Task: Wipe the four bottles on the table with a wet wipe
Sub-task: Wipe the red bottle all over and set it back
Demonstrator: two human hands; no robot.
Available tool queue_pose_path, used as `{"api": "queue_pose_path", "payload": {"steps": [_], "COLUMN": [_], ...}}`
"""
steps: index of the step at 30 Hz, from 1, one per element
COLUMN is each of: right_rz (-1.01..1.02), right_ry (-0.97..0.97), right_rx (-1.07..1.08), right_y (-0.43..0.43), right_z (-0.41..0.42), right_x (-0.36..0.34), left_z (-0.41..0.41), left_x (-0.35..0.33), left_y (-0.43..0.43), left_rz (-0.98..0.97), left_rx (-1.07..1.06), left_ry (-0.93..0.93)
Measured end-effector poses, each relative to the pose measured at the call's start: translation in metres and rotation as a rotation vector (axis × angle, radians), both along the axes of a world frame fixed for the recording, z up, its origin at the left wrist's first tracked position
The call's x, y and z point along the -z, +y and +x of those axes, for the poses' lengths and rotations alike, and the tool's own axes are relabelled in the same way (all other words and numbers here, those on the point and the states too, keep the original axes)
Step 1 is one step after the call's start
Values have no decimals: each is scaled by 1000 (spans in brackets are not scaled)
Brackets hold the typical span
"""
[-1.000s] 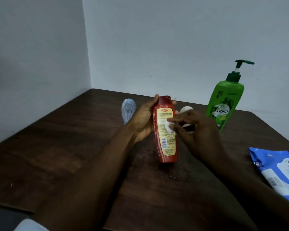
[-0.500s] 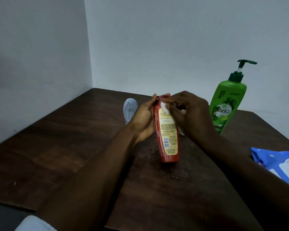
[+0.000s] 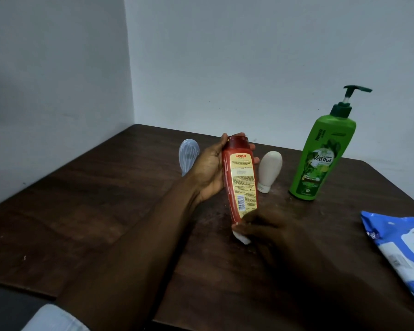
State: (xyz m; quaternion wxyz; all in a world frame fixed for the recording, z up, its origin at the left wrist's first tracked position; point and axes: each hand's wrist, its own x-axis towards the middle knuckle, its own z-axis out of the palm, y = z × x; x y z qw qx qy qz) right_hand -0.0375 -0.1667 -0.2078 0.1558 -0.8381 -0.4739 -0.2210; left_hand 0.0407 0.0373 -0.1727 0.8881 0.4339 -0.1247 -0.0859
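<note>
Karthika shampoo bottle (image 3: 240, 177), the red one of the four, was up in front of me over the middle of the dark wooden table (image 3: 105, 211). My left hand (image 3: 208, 170) gripped its upper half, thumb on the near edge and fingers curled round the far side. I held it there so the lower half stayed bare for wiping and the bottle could not slide away under the rubbing. My right hand (image 3: 273, 232) was blurred, but its fingers pinched the folded white wet wipe (image 3: 241, 238) right at the bottle's lowest end, touching it or just beside it. Whether that end rested on the table I could not tell. The bottle's long axis ran from that near, low end up and away from me, leaning a little to my left. The darker red end, which I took for the cap, pointed toward the wall, and the yellow back label faced me. The other bottles were parked behind, out of the way: a pale translucent bottle (image 3: 188, 156) partly hidden by my left hand, a cream squeeze bottle (image 3: 269, 170) standing on its cap, and the green Vatika pump bottle (image 3: 320, 158) upright on the right. The blue wipe pack (image 3: 402, 244) lay near my right arm, handy for a fresh wipe.
</note>
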Motion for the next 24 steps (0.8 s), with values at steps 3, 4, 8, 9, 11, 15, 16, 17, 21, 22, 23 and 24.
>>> {"api": "queue_pose_path", "payload": {"steps": [3,4,8,9,11,15,16,17,21,22,23,24], "right_rz": [-23,14,-36,-37,66,199,215,237,289,306,325,336], "right_ry": [35,107,11,23,2,-5,-3,-12,-61,-78,-88,-96], "right_rx": [-69,-71,-37,-26,-10,68,68,72,103,125,141,146], "right_y": [-2,-2,-5,-4,1,23,28,32,51,54,57,59], "right_z": [2,1,0,1,4,19,25,32,54,59,64,67], "right_x": [13,13,9,4,-7,-31,-38,-45,-71,-76,-81,-85], "left_z": [0,0,0,0,0,0,0,0,-1,-1,-2,-4], "left_x": [0,0,-1,-1,-2,0,1,1,0,0,0,-1], "left_y": [-1,-1,-2,-3,-4,-5,-5,-4,-3,-3,-3,-3], "left_rz": [13,16,16,14,3,-33,-39,-43,-64,-74,-80,-82], "left_rx": [-9,-10,-4,-3,3,20,24,28,73,88,98,103], "left_ry": [-3,-4,-9,-11,-19,0,4,11,16,10,4,-4]}}
